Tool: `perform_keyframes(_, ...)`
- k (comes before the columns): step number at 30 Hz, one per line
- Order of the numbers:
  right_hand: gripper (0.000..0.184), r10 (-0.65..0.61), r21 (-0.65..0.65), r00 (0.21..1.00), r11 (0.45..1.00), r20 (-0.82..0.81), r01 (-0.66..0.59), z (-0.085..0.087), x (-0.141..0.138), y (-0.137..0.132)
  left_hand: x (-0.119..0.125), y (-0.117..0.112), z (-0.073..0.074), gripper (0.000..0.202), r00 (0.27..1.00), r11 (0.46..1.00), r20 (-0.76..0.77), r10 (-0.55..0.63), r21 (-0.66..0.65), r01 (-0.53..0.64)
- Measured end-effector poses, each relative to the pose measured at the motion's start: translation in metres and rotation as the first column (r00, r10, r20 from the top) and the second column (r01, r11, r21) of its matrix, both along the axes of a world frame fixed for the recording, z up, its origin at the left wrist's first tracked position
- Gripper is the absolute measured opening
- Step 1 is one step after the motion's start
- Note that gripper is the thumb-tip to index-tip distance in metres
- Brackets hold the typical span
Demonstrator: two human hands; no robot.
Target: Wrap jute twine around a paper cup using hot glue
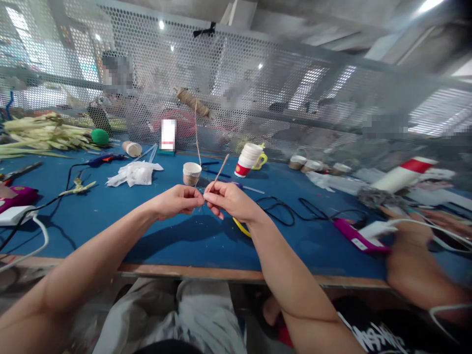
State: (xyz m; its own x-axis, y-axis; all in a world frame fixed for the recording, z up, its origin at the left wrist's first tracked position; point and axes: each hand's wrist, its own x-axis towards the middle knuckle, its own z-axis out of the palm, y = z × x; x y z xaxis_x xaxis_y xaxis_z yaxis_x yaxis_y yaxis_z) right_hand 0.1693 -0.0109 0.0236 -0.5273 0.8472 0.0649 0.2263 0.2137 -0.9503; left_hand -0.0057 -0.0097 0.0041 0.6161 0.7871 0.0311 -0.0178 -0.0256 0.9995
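A thin brown twine [221, 170] runs between my two hands, just above the blue table. My left hand [180, 201] is closed, its thumb and forefinger pinching the twine. The right hand [231, 198] meets it fingertip to fingertip, also pinching the twine, with a stiff end sticking up past the fingers. Another strand hangs from a twine spool [193, 103] on the mesh panel, passing behind a small paper cup [192, 174] with a brown-wrapped lower part. That cup stands upright just beyond my hands. The join of the strands is hidden by my fingers.
Stacked paper cups [248, 161] stand beyond my right hand. At left are a glue gun [99, 161], crumpled white plastic [133, 174] and pale plant strips [44, 132]. Cables and a purple power strip [357, 237] lie at right, near a co-worker's arm [415, 260].
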Motion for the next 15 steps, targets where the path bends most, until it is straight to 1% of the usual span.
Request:
perform_keyframes(5,0.015,-0.008,0.006,1.0,1.0,0.0,0.008,-0.0014,-0.0002,0.0011,0.0021,-0.0007,0.0002,0.026,0.999,0.999,-0.03,0.041,0.02,-0.04)
perform_keyframes(7,0.018,-0.037,0.019,0.999,0.999,-0.004,0.037,-0.0027,-0.0017,0.0019,0.0013,0.0008,-0.0008,0.026,0.996,0.996,-0.053,0.067,0.063,-0.064)
perform_keyframes(10,0.019,-0.093,0.044,0.995,0.995,0.033,0.092,-0.0041,-0.0039,0.0026,-0.0005,0.0037,-0.003,0.025,0.992,0.989,-0.083,0.096,0.118,-0.086)
perform_keyframes(12,0.018,-0.106,0.04,0.994,0.994,0.038,0.105,-0.0044,-0.0042,0.0027,-0.0015,0.0049,-0.0038,0.025,0.995,0.994,-0.067,0.074,0.089,-0.068)
perform_keyframes(15,0.018,-0.079,0.008,0.997,0.997,-0.006,0.079,-0.004,-0.0029,0.0024,-0.0023,0.0051,-0.0032,0.027,1.0,1.0,-0.002,-0.006,0.005,0.006)
